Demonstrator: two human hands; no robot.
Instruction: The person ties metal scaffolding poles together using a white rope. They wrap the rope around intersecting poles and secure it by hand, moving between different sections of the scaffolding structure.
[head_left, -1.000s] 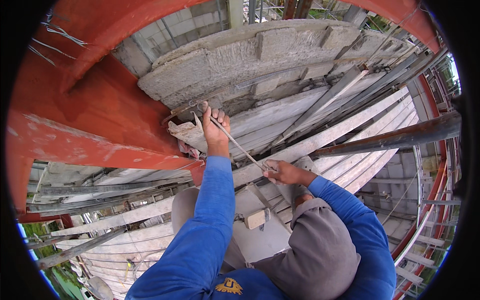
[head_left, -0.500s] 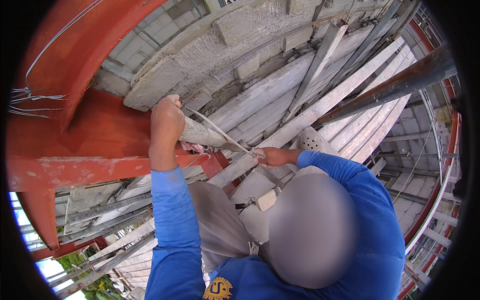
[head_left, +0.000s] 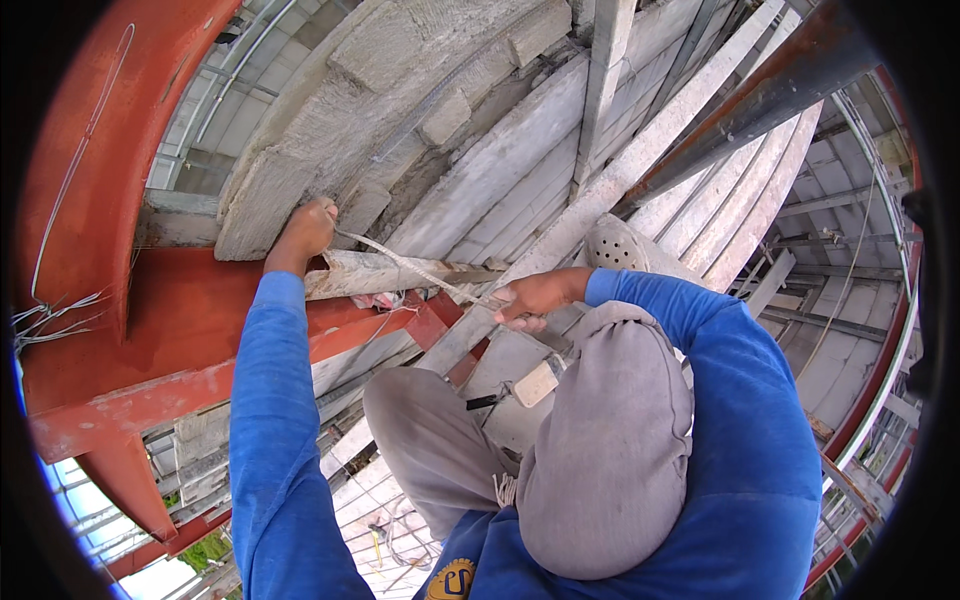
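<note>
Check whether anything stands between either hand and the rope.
Nothing visible does: the left hand and the right hand each grip the rope, and the stretch between them shows unblocked. A pale plank lies behind it; whether they touch, I cannot tell.

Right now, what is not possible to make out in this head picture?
In the head view:
One end of the thin pale rod or cord: hidden in the left hand.
Its other end: covered by the right hand.
Chest emblem: cut off by the lower edge.
Small yellow thing below: too small to identify.
</note>
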